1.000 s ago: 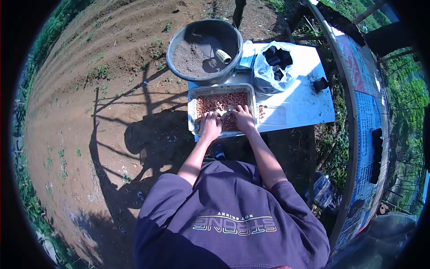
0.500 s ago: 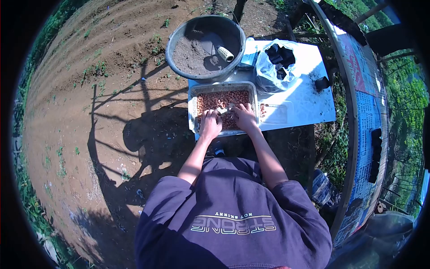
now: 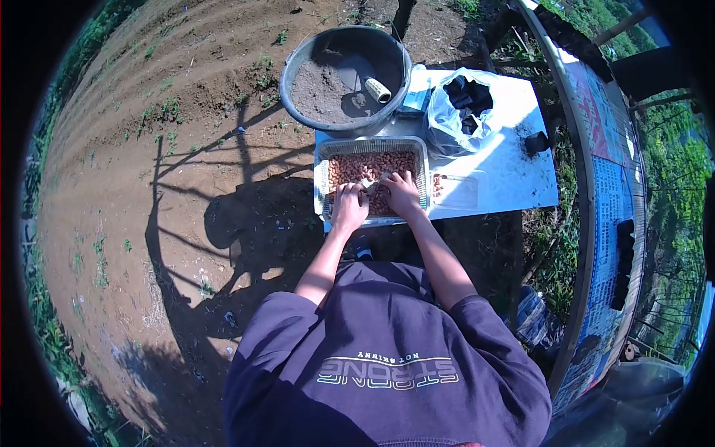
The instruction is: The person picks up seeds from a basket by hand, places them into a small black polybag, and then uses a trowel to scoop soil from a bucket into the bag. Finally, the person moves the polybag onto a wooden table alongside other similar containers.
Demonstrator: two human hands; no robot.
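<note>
A rectangular basket (image 3: 321,182) on the table holds a layer of reddish-brown seeds (image 3: 372,162), too small to tell the kind. Over its near half, my left hand (image 3: 348,206) is closed with its fingers bent inward. My right hand (image 3: 403,196) faces it from the basket's right side, fingers also curled together. Between the fingertips shows a small pale piece (image 3: 368,182); its kind cannot be made out. To the right, a shallow clear tray (image 3: 463,192) has a few of the same seeds at its left end.
A large dark tub (image 3: 286,93) with soil and a pale ribbed cylinder (image 3: 377,90) stands behind the basket. A white plastic bag (image 3: 438,119) of black material and a small black pot (image 3: 535,143) are on the white table (image 3: 521,182). A printed-sheet wall (image 3: 596,223) runs along the right.
My right hand has shifted slightly left and its fingers have changed pose around the pale piece. My left hand stays nearly in place. The view has moved slightly.
</note>
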